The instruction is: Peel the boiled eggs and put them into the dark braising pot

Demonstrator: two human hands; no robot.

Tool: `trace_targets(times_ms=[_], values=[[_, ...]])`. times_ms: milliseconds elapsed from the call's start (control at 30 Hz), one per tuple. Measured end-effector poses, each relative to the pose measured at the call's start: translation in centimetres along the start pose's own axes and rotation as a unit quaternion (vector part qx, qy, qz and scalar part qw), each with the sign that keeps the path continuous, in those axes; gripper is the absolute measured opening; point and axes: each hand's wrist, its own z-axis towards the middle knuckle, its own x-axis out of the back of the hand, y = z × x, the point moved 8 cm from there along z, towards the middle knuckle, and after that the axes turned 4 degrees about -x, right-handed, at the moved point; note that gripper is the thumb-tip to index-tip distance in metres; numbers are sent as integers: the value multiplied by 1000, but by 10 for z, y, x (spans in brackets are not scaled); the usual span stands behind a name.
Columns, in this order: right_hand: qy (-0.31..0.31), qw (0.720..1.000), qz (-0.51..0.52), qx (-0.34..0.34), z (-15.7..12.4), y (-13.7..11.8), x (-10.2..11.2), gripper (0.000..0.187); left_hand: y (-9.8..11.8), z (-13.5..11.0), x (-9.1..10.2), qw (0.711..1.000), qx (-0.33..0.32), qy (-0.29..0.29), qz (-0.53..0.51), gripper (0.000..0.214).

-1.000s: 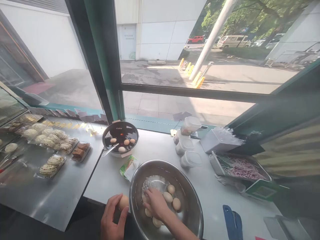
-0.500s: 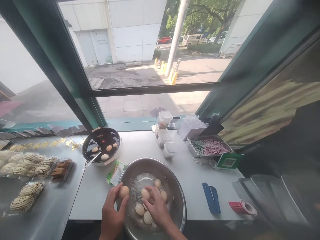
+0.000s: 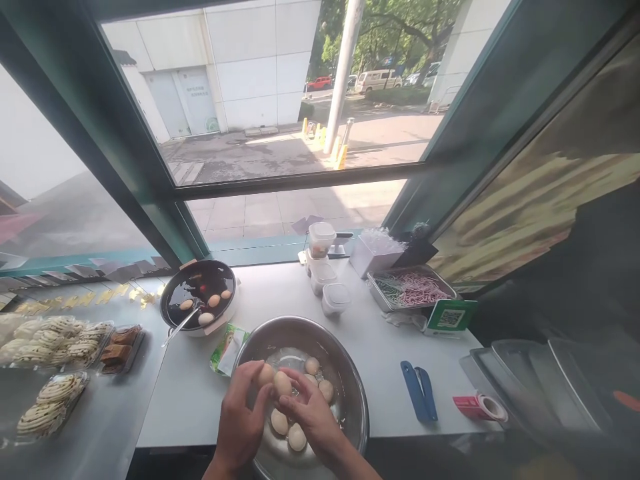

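Over a large steel bowl (image 3: 354,373) of water, my two hands hold one egg each, brought close together. My left hand (image 3: 241,410) is closed on a brown egg (image 3: 265,374). In my right hand (image 3: 311,408), fingers and thumb grip another egg (image 3: 283,384); the two eggs meet or nearly meet, I cannot tell which. Several more eggs lie in the bowl, among them one egg (image 3: 297,437) near my right wrist and one egg (image 3: 312,365) toward the back.
Back left stands a pot (image 3: 167,297) of dark liquid with eggs and a ladle (image 3: 183,325). A green packet (image 3: 228,348) lies beside the bowl. Plastic tubs (image 3: 336,299), a steel tray (image 3: 385,301), a blue folded tool (image 3: 419,392) and a tape roll (image 3: 480,407) occupy the right.
My right hand has lifted its egg from the bowl up beside the left egg. My left hand has moved right, over the bowl. The view has shifted slightly.
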Motion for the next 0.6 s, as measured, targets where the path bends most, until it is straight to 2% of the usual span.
trace_targets(times_ms=[67, 200, 300, 433, 533, 600], values=[[-3, 1000, 0, -6, -2, -3, -2, 67, -2, -1, 8, 999, 17, 34, 4, 35], [1, 1000, 2, -10, -3, -6, -6, 72, -1, -10, 10, 999, 4, 43, 3, 32], [5, 999, 24, -23, -2, -2, -9, 70, 2, -19, 20, 993, -16, 115, 15, 34], [4, 999, 32, -14, 2, 0, -13, 76, 11, -25, 14, 995, -69, 75, 3, 31], [0, 999, 24, -24, 4, 2, -16, 72, 7, -24, 25, 991, -46, 120, 19, 35], [-6, 1000, 5, -28, 5, 3, -18, 71, 3, -18, 27, 995, -30, 97, 14, 34]])
